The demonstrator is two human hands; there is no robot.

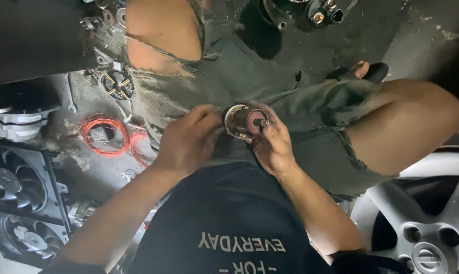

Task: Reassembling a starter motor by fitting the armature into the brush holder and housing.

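Gripped over the lap: round metal motor part [244, 121], open end tipped up toward the eyes for a look inside. Right hand [272, 144] wrapped tight beneath as support; left hand [189, 139], fingers [209, 127] curled, pinching its rim. Left of it, orange wire coil [105, 134] on the floor.

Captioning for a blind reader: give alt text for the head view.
Both hands, right hand and left hand, grip a round, rusty metal part over the lap; orange wire coils and radiator fans lie on the floor.
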